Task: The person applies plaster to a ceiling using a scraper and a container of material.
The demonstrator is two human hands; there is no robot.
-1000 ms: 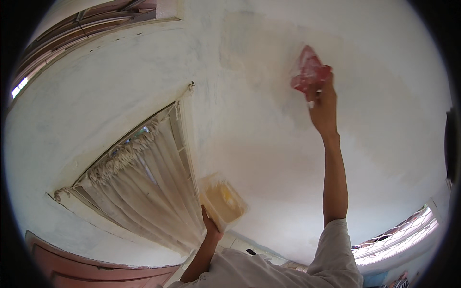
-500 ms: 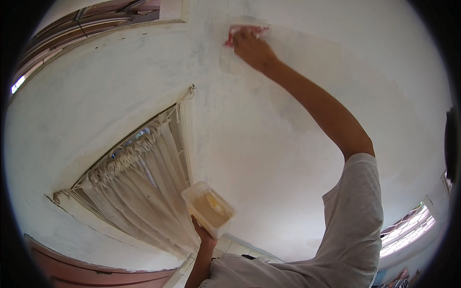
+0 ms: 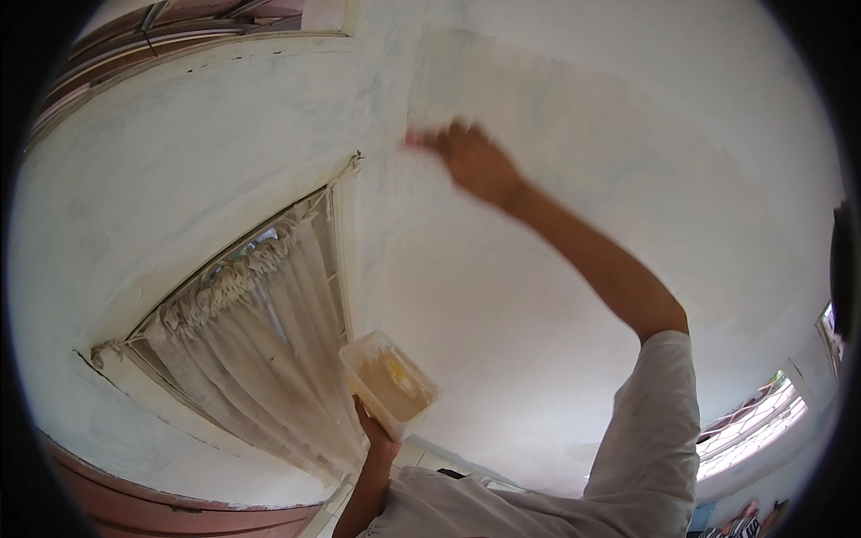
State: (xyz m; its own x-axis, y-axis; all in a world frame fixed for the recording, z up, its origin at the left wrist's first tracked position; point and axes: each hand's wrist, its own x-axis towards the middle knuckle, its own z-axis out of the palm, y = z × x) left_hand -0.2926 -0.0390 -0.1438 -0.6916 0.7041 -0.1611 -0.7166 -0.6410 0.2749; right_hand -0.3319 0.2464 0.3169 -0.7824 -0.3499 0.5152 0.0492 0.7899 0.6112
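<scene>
My left hand [image 3: 378, 431] grips a clear, rectangular plastic tub [image 3: 420, 414] from below, its fingers round the side. The tub tilts with its mouth toward me. Inside lies a beige material with a yellow patch, and pale smears coat its walls. High at the wall [image 3: 502, 278], my right hand [image 3: 477, 164] is closed on a small red piece [image 3: 414, 140]. Motion blurs it and my fingers mostly hide it, so its exact kind does not show. A darker, damp-looking patch [image 3: 538, 99] spreads over the wall above and beside that hand.
Left of the tub a pale curtain [image 3: 260, 332] hangs on a string across a window. A wooden-framed opening [image 3: 206, 22] sits at the upper left, a reddish panel [image 3: 170, 502] at the lower left. A bright grilled window [image 3: 758, 421] stands at the right.
My right hand has come down from the top of the wall patch with the red piece, which showed broader and flat to the wall before. My left hand keeps the tub nearly in place.
</scene>
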